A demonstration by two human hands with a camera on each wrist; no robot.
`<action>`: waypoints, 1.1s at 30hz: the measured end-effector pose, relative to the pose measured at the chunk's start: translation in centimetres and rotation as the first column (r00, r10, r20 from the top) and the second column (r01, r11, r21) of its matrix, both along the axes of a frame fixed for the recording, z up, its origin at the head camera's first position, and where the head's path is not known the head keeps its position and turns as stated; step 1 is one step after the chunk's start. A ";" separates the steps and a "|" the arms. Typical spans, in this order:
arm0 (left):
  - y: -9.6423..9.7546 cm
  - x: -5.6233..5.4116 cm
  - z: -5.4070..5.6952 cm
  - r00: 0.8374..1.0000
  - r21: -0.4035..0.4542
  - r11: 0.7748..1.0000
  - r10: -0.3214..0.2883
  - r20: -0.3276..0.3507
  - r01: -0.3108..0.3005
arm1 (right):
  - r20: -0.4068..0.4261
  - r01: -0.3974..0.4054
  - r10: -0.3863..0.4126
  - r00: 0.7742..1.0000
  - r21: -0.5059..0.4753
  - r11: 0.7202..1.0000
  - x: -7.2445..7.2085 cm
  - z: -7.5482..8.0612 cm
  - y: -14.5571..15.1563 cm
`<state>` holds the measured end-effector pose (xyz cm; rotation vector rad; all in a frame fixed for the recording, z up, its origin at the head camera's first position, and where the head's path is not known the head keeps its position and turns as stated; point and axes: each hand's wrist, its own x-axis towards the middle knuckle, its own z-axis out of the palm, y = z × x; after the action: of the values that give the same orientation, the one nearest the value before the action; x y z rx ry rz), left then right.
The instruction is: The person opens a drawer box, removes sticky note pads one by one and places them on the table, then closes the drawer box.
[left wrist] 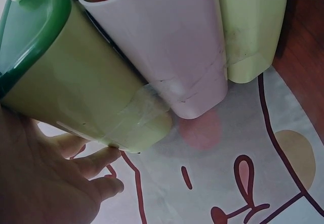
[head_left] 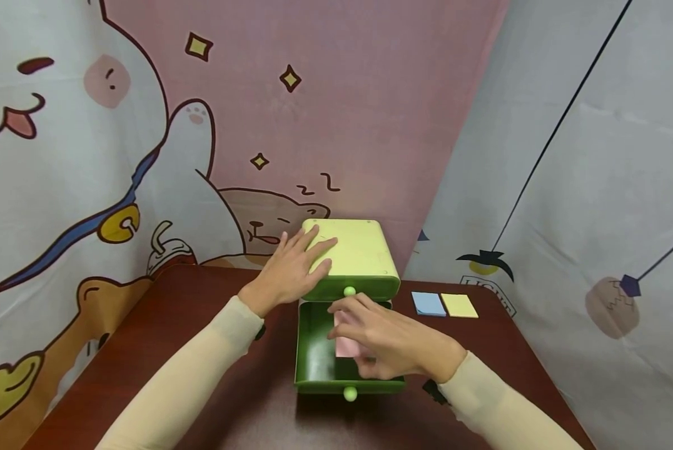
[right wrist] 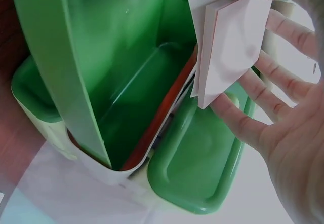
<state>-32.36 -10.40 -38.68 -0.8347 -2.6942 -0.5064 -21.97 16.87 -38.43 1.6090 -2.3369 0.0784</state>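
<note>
A small drawer unit [head_left: 359, 250] with a pale yellow top and green drawer fronts stands on the table. My left hand [head_left: 291, 269] rests with spread fingers on the left part of its top; the left wrist view shows these fingers touching the top casing [left wrist: 86, 92]. Below the top drawer, the green drawer [head_left: 316, 356] in the pink casing [left wrist: 167, 41] is pulled out. My right hand [head_left: 395, 340] is over it and holds a pad of pink sticky notes [right wrist: 235, 41] between thumb and fingers. In the head view this hand hides part of the pad.
A blue sticky-note pad [head_left: 428, 304] and a yellow sticky-note pad [head_left: 459, 305] lie side by side on the dark red table [head_left: 224, 350], right of the unit. Behind it hangs a printed cloth [head_left: 370, 125].
</note>
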 end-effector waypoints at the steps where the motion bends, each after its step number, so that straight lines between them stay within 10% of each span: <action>1: 0.0 0.0 0.0 1.000 -0.001 1.000 0.000 0.002 0.000 | 0.006 0.003 -0.003 1.000 -0.011 1.000 0.1 -0.1 0.2; 33: 0.1 0.0 0.0 1.000 0.006 1.000 0.003 0.014 -0.003 | 0.079 0.119 -0.107 0.991 -0.167 0.979 -0.4 -1.6 6.7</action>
<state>-32.31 -10.33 -38.72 -0.8282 -2.7050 -0.5209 -22.33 23.62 -40.06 1.4110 -2.3957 0.3070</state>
